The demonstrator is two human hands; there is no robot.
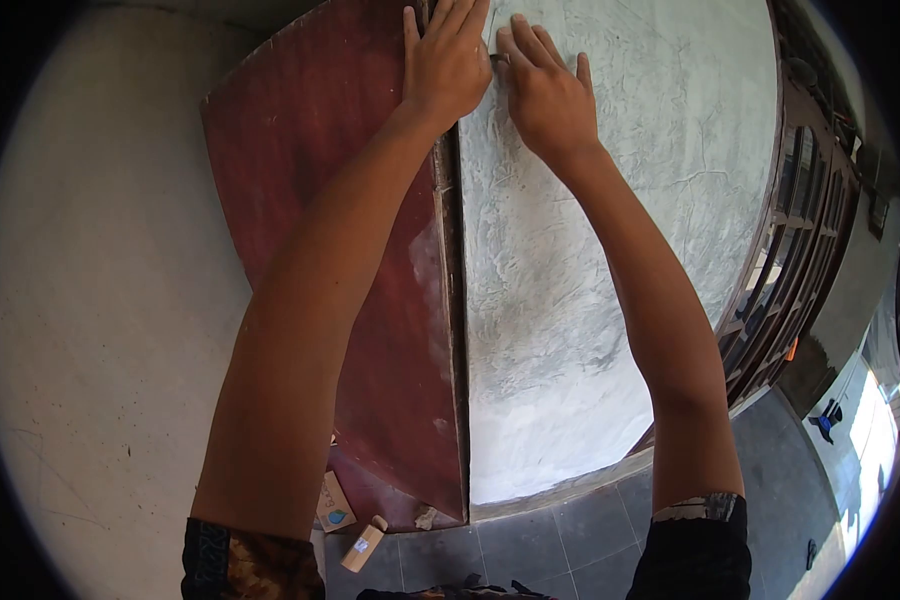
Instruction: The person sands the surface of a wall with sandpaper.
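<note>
Left hand (448, 62) flat on red board (310, 180), right hand (545, 92) on wall (610, 250)

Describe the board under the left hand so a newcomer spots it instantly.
Find the rough grey plastered wall. Along its left edge, from the floor up to the left hand, stands the tall wooden board. It alone is dark red.

No legible text, number or brand is found. A blue drop-shaped mark is noted on a small carton (335, 505) lying on the floor far below the left hand (448, 62), near that arm's elbow; its print is too small to be read. A second small carton (363, 545) just beside it is printed, nothing decipherable.
</note>
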